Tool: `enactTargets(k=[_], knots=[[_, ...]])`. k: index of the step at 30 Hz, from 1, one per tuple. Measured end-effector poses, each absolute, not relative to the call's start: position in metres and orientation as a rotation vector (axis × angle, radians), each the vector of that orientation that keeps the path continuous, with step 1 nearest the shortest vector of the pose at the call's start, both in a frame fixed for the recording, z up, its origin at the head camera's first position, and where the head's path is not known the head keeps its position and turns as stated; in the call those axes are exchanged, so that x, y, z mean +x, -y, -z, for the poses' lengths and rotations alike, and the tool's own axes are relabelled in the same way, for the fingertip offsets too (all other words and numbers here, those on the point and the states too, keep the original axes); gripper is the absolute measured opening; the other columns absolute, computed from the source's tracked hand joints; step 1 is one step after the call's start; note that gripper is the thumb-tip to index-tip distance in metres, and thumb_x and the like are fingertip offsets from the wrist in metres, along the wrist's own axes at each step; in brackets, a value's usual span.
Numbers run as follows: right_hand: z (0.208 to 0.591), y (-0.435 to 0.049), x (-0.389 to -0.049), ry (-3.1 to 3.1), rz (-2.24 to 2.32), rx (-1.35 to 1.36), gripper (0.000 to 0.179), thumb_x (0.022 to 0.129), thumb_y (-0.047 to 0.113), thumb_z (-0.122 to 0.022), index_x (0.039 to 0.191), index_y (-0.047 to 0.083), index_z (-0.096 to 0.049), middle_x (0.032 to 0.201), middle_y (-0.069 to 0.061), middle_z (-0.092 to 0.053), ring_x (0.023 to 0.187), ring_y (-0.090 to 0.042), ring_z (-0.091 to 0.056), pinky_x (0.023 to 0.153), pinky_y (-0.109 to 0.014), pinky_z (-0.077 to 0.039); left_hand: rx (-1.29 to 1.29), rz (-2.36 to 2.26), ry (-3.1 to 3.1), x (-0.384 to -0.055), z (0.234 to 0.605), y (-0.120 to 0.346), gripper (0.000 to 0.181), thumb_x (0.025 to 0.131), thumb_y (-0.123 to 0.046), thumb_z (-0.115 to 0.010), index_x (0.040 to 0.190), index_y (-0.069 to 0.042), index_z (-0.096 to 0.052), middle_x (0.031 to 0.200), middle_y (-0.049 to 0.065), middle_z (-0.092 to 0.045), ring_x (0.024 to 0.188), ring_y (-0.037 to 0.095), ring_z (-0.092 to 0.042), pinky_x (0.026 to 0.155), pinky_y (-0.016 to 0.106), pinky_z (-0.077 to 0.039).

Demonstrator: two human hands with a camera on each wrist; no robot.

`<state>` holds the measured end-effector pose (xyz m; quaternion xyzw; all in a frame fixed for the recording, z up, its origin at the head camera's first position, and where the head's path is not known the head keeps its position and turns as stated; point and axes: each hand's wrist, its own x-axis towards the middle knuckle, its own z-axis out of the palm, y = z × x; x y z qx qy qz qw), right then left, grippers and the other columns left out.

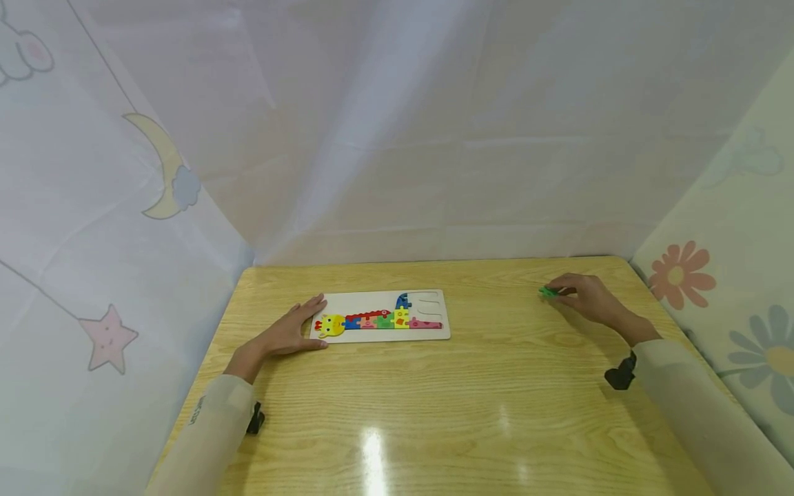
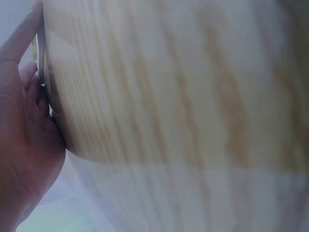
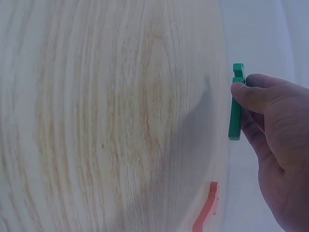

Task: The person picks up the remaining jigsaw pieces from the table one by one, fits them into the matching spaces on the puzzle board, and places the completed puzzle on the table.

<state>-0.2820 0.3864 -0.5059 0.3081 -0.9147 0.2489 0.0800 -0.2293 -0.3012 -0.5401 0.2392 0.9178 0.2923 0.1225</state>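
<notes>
A white puzzle board (image 1: 356,303) lies flat with a giraffe of coloured pieces in it, from a yellow head (image 1: 331,325) to a pink leg piece (image 1: 424,324). Bare leg outlines show at its upper right. Around the board's left end, my left hand (image 1: 288,332) rests with fingers and thumb spread along the edges. Far to the right, my right hand (image 1: 583,296) pinches a green puzzle piece (image 3: 235,108) between thumb and fingers, above the table. Below that hand in the right wrist view lies a red puzzle piece (image 3: 207,208), hidden in the head view.
The wood-grain table (image 1: 484,406) ends at a pale cloth wall (image 1: 434,193) behind it. Printed side walls stand at left and right, with a star (image 1: 108,337) and flowers (image 1: 681,275) on them. Dark wrist mounts (image 1: 620,374) sit under the sleeves.
</notes>
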Motion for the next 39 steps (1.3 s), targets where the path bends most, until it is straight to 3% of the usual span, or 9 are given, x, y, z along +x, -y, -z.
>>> enactTargets(k=[12,26,39], knots=[[0.503,-0.379,-0.283,2.702,-0.722,0.987,0.036,0.081,-0.015,-0.082,0.116,-0.008,-0.075,0.112,-0.023,-0.074,0.089,-0.035,-0.076,0.075,-0.042,-0.066,0.701,-0.858,-2.672,-0.228,0.538,0.301,0.104,0.091,-0.044,-0.083,0.168,-0.004,-0.026,0.177,0.016,-0.014,0.162,0.041,-0.014,0.131,0.062,-0.004],[0.499,-0.365,-0.286,2.642,-0.687,1.071,0.04,0.078,-0.017,-0.083,0.116,-0.007,-0.075,0.111,-0.02,-0.075,0.085,-0.03,-0.077,0.071,-0.033,-0.065,0.7,-0.876,-2.667,-0.227,0.535,0.3,0.104,0.091,-0.042,-0.084,0.168,-0.003,-0.026,0.177,0.018,-0.015,0.162,0.041,-0.014,0.131,0.062,-0.004],[0.491,-0.348,-0.285,2.59,-0.649,1.152,0.039,0.079,-0.014,-0.085,0.116,-0.004,-0.077,0.109,-0.016,-0.076,0.085,-0.026,-0.076,0.066,-0.031,-0.063,0.691,-0.873,-2.668,-0.227,0.536,0.3,0.103,0.091,-0.043,-0.084,0.168,-0.003,-0.027,0.177,0.017,-0.015,0.162,0.041,-0.014,0.131,0.063,-0.004]])
